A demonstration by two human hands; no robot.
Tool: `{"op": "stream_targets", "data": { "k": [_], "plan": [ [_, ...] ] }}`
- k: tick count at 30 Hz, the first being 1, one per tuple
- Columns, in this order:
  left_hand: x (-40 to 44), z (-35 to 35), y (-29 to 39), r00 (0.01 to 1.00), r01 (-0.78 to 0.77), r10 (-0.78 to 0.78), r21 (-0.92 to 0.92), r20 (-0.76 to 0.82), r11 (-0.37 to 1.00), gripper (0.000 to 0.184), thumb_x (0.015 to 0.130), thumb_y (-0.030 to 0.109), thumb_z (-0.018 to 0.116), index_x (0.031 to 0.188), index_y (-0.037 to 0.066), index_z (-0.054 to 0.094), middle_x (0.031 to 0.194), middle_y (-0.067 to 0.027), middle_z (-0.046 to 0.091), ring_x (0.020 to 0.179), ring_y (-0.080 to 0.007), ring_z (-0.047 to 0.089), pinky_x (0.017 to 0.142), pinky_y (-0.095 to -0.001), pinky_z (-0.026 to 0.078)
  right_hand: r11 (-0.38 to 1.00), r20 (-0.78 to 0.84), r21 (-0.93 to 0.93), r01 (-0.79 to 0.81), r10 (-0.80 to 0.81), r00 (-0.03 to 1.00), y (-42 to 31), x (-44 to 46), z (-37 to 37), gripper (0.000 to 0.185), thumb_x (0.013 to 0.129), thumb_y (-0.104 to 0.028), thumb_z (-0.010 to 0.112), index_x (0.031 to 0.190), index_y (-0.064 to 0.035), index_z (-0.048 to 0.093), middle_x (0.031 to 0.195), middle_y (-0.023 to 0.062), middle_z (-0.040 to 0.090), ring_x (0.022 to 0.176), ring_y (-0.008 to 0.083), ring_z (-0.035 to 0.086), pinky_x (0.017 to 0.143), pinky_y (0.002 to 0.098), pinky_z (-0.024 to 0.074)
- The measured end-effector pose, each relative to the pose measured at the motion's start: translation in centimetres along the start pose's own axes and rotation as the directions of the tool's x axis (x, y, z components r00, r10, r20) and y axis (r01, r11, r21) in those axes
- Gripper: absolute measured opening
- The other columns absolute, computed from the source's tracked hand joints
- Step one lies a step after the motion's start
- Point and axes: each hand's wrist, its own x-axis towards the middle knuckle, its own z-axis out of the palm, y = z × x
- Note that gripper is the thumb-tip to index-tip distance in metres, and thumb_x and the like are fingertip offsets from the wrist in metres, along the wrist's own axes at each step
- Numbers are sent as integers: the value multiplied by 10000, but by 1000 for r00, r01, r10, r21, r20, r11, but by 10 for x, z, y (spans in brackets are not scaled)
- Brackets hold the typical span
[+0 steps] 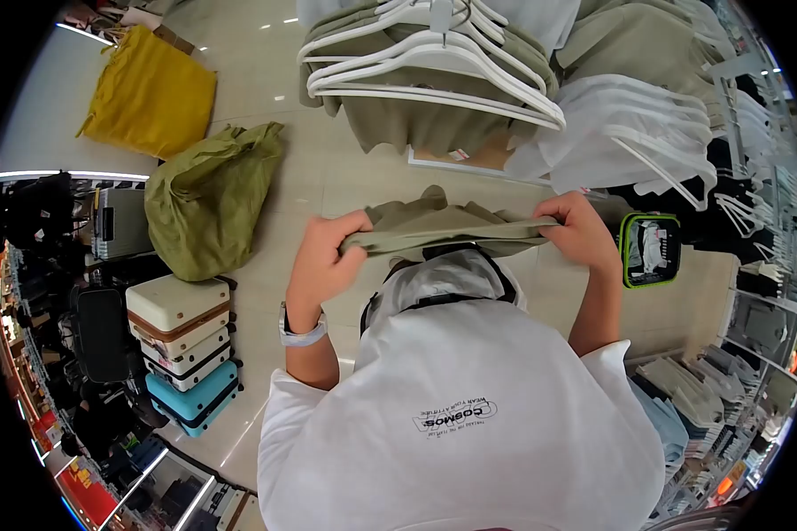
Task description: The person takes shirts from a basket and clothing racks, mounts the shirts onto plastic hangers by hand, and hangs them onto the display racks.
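An olive shirt (456, 226) is stretched sideways in front of my chest, its upper edge pulled nearly straight. My left hand (321, 257) has its fingers closed around one end of the cloth; a watch (303, 326) is on that wrist. At the other end, my right hand (583, 232) pinches the fabric. Most of the shirt hangs below this edge, partly hidden by my body. Just beyond my hands are white hangers (438, 66) on a rack, with olive shirts (416, 124) like this one.
To the left stand stacked suitcases (179, 305), an olive sack (214, 203) and a yellow sack (150, 93). A green-rimmed basket (626, 250) is on the floor at right. Clear-covered clothes (629, 124) hang at upper right; folded garments (682, 389) fill shelves at lower right.
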Motion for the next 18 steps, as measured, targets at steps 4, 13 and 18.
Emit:
{"op": "stream_targets", "data": {
  "k": [4,13,18],
  "plan": [
    [8,-7,20,1000,20,-20,18,6,1000,51,708,38,540,735,-3,529,511,-102,380,404,-200,312,411,-281,287,996,253,-41,76,-63,966,5,18,-23,60,705,-13,586,741,31,605,546,18,496,513,84,393,469,256,327],
    [49,9,38,982,-121,129,62,-137,991,114,782,77,596,720,6,533,492,-84,365,401,-195,320,403,-276,276,885,-353,223,409,-318,880,-18,105,-59,157,832,-108,619,920,22,623,806,44,629,701,92,574,680,224,467],
    [56,-1,22,954,71,-55,43,-293,997,144,821,92,577,716,13,517,490,-80,338,411,-140,297,403,-264,271,880,-457,-230,416,-475,752,-43,167,-51,216,814,-115,644,989,8,618,908,55,652,817,119,604,786,256,469]
  ]
}}
